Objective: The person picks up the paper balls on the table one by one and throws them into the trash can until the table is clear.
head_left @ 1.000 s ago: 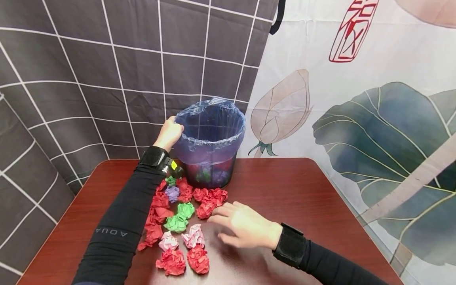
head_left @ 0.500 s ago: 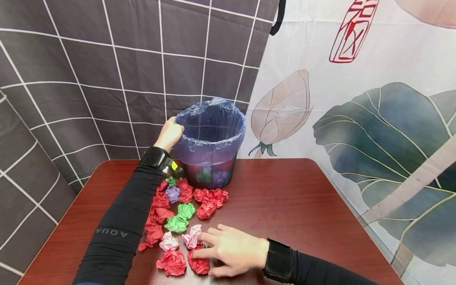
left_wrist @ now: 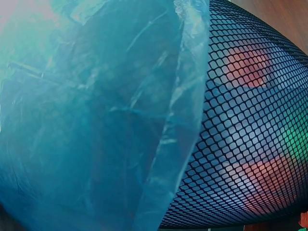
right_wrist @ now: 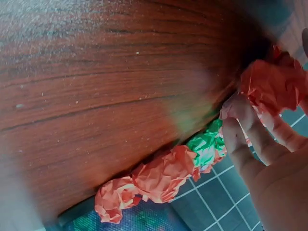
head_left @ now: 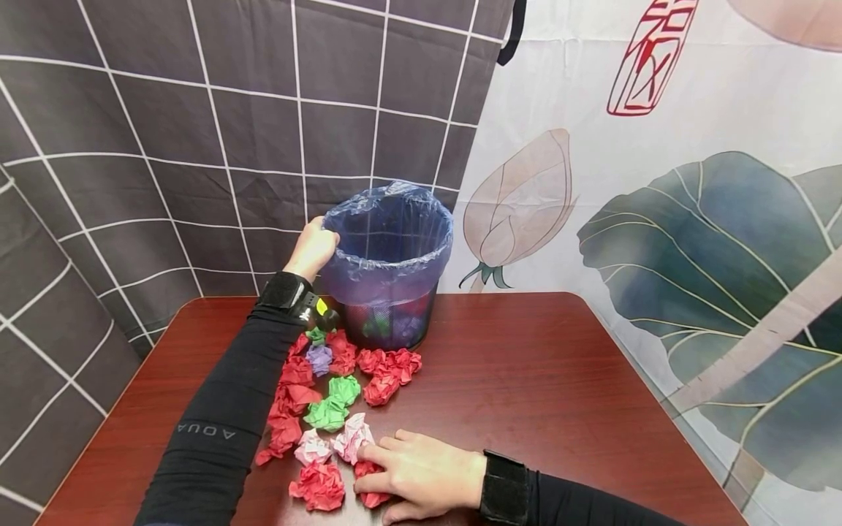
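My left hand point(head_left: 312, 248) grips the rim of a black mesh wastebasket point(head_left: 421, 314) at its left side. A blue plastic liner point(head_left: 388, 270) covers the rim; in the left wrist view the liner point(left_wrist: 106, 115) fills most of the picture, and coloured paper shows through the mesh point(left_wrist: 245, 130). Near the front, my right hand point(head_left: 424, 475) has its fingers around a crumpled red paper ball point(head_left: 370, 488), partly hidden under them. The red ball point(right_wrist: 272, 86) shows by the fingers in the right wrist view. A pink paper ball point(head_left: 354, 438) lies right at the fingertips.
Left of the right hand are another red ball point(head_left: 319, 486) and a pale pink one point(head_left: 312, 447). Green balls point(head_left: 327, 413), a purple one point(head_left: 319, 359) and several red ones point(head_left: 389, 369) lie before the wastebasket. A grey checked cloth point(head_left: 250, 131) hangs behind the table point(head_left: 526, 380).
My right hand has come from beside the rear red balls toward the front, and its fingers have gone over the front red ball, which has shifted slightly right. The left hand stays on the rim.
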A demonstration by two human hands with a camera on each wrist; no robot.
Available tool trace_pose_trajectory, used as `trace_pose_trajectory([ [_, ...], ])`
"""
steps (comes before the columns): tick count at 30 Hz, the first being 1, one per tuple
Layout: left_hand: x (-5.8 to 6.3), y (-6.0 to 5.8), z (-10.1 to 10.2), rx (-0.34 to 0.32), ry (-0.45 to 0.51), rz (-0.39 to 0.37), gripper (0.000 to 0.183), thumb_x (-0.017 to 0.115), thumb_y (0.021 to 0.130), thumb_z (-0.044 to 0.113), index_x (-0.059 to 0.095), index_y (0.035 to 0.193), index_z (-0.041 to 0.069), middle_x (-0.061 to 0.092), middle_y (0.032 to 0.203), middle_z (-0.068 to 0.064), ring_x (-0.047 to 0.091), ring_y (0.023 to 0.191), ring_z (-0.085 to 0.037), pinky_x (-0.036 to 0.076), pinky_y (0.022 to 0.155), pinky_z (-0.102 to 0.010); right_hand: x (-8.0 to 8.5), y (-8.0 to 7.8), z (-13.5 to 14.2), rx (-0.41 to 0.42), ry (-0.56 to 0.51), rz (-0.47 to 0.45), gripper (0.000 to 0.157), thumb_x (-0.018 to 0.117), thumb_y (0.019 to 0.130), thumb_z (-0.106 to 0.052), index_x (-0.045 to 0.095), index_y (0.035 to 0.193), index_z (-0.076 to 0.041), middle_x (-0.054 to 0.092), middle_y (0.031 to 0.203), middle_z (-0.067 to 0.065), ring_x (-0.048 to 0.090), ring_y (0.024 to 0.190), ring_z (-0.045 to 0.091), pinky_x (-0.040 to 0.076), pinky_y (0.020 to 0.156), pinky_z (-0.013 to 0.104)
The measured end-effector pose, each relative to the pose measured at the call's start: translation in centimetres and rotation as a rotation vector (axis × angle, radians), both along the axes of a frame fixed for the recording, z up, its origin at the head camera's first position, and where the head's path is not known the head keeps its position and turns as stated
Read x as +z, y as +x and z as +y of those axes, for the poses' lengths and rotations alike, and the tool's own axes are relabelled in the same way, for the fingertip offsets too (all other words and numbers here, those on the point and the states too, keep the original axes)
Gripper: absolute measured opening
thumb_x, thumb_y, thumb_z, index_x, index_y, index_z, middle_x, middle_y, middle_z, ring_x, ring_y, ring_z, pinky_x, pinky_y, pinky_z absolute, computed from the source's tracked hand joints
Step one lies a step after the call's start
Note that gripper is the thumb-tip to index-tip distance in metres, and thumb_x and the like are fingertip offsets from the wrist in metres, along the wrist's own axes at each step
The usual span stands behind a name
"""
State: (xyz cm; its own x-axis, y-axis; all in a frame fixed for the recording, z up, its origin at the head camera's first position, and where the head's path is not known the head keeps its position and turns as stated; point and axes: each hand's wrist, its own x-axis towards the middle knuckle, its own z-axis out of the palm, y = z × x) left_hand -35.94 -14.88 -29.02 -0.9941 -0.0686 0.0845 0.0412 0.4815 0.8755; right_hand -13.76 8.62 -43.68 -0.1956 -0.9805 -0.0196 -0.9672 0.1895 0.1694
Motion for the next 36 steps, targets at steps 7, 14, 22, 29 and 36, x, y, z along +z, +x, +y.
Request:
trace_pose_trajectory([
  [7,-0.2,-0.2,-0.1,0.006,-0.007,0.006,0.057,0.045,0.089,0.005,0.043,0.144,-0.008,0.049,0.146,-0.027,0.046,0.133,-0.040,0.034,0.115,-0.049,-0.3,-0.3,0.0,-0.014,-0.034,-0.074,0.042,0.067,0.093,-0.041,0.057,0.133,-0.030,0.052,0.124,-0.007,0.054,0.100,0.004,0.049,0.082,0.020],
  [14,-0.2,-0.1,-0.1,0.005,-0.007,0.008,0.056,0.044,0.089,0.005,0.043,0.144,-0.009,0.049,0.146,-0.027,0.047,0.133,-0.039,0.034,0.115,-0.049,-0.1,-0.5,0.2,-0.020,-0.073,-0.092,0.030,0.065,0.095,-0.033,0.061,0.125,-0.029,0.052,0.114,-0.008,0.052,0.091,0.004,0.049,0.078,0.019],
  [22,-0.2,0.0,0.0,0.004,0.003,0.003,0.057,0.044,0.089,0.005,0.042,0.145,-0.008,0.048,0.148,-0.026,0.045,0.136,-0.039,0.033,0.116,-0.048,0.5,-0.8,0.7,-0.047,-0.085,-0.066,0.032,0.064,0.094,-0.034,0.060,0.125,-0.030,0.052,0.112,-0.010,0.050,0.090,0.005,0.045,0.073,0.020],
  [29,-0.2,0.0,0.0,0.005,-0.002,0.007,0.057,0.045,0.090,0.005,0.042,0.145,-0.008,0.048,0.148,-0.026,0.045,0.136,-0.039,0.033,0.116,-0.049,1.3,-0.9,1.2,-0.077,-0.098,-0.065,0.037,0.067,0.091,-0.034,0.061,0.128,-0.030,0.055,0.114,-0.010,0.053,0.097,0.005,0.046,0.078,0.021],
  [36,-0.1,0.0,0.0,0.005,0.000,-0.006,0.057,0.044,0.090,0.005,0.041,0.146,-0.007,0.047,0.148,-0.026,0.044,0.137,-0.039,0.033,0.117,-0.049,1.9,-1.2,1.7,-0.098,-0.124,-0.044,0.039,0.068,0.091,-0.034,0.062,0.129,-0.029,0.056,0.114,-0.010,0.053,0.099,0.005,0.044,0.079,0.022],
])
